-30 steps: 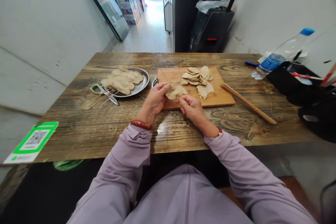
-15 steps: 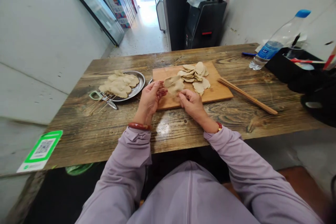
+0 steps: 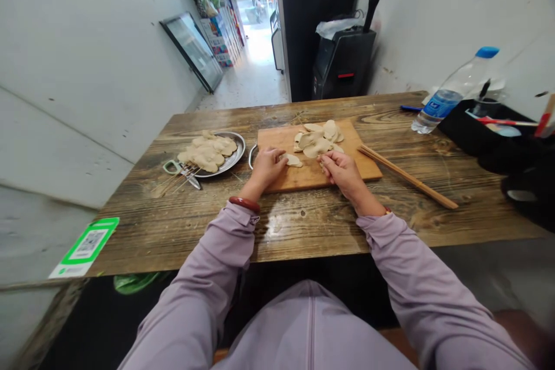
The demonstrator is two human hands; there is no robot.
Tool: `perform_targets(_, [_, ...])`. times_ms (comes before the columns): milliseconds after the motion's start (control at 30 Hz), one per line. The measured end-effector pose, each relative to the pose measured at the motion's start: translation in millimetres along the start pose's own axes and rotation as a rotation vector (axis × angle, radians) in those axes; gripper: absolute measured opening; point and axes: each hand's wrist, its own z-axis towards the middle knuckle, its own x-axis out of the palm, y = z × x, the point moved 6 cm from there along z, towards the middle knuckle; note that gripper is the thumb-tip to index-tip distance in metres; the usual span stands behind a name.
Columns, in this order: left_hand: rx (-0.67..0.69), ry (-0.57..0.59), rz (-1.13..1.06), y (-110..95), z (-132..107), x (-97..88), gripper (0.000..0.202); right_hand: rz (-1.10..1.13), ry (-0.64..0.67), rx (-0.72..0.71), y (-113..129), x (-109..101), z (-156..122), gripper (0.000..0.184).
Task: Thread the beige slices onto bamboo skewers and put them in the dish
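Observation:
Thin, pale beige oval slices lie in a loose pile [image 3: 332, 130] on a wooden cutting board [image 3: 277, 139]. My left hand [image 3: 269, 167] is at the board's left part, its fingers closed at the edge of a small beige slice [image 3: 293, 161]. My right hand [image 3: 343, 173] pinches the lower edge of a broader beige slice [image 3: 315, 145] in front of the pile; its fingertips partly hide the grip. Left of the board, a round metal plate [image 3: 236, 157] carries more slices [image 3: 206, 150] on thin sticks that stick out toward me.
A bundle of wooden skewers [image 3: 407, 176] lies right of the board. Scissors [image 3: 191, 176] with a pale green handle are by the plate. A water bottle [image 3: 440, 104] and a black organizer [image 3: 468, 124] stand at the right. A green QR card [image 3: 89, 243] is at the left edge.
My hands have moved apart. The left has left the broad slice for a small one on the board; the right has shifted rightward with the broad slice. The camera view has tilted slightly.

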Motion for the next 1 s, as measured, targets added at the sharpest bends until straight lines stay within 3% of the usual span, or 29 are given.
perform_targets(233, [-0.027, 0.131, 0.046, 0, 13, -0.3, 0.018, 0.121, -0.025, -0.013, 5, -1, -1, 0.043])
perform_targets(367, [-0.084, 0.176, -0.021, 3, 22, 0.3, 0.03, 0.148, -0.026, -0.039, 10, -3, -2, 0.041])
perform_targets(600, [-0.273, 0.338, -0.12, 9, 28, 4.7, 0.011, 0.211, -0.025, -0.04, 16, -5, -4, 0.042])
perform_targets(767, [-0.231, 0.278, -0.064, 4, 20, 1.7, 0.006, 0.215, -0.007, -0.03, 17, -3, -5, 0.041])
perform_targets(900, [-0.187, 0.173, -0.106, 1, 13, -2.2, 0.022, 0.229, 0.006, -0.04, 16, 0, -5, 0.043])
perform_targets(1000, [-0.22, 0.213, -0.087, 2, 12, -0.9, 0.02, 0.226, 0.008, -0.047, 16, 1, -5, 0.044])
